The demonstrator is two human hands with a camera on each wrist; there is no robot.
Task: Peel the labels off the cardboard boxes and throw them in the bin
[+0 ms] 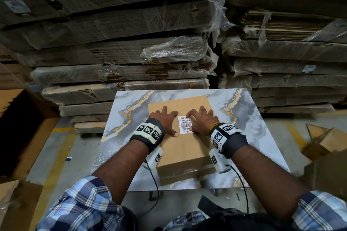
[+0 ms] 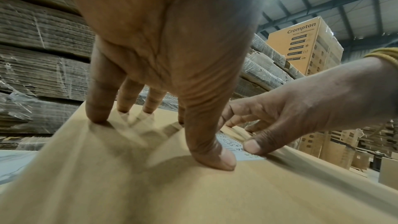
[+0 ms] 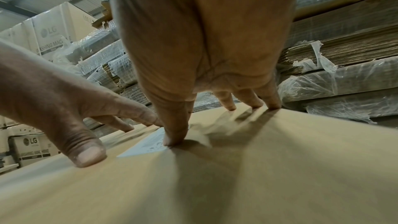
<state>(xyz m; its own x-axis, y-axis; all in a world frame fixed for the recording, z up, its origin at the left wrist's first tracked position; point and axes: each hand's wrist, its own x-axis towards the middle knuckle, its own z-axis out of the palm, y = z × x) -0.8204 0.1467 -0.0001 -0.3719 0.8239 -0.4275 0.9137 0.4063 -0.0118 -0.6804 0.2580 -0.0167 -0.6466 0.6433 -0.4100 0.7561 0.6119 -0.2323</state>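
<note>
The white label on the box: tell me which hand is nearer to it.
Right. The right hand has its thumb tip on the white label's near right corner and fingers at its far edge. The left hand presses the box just left of it.

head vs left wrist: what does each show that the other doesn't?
Head only: the marble-patterned table, the label's printed code readable, both wrist bands, an open carton on the floor. Left wrist only: a Crompton box and the roof light. Both: left hand pressing the cardboard box beside the label, right hand with its thumb at the label's edge.
</note>
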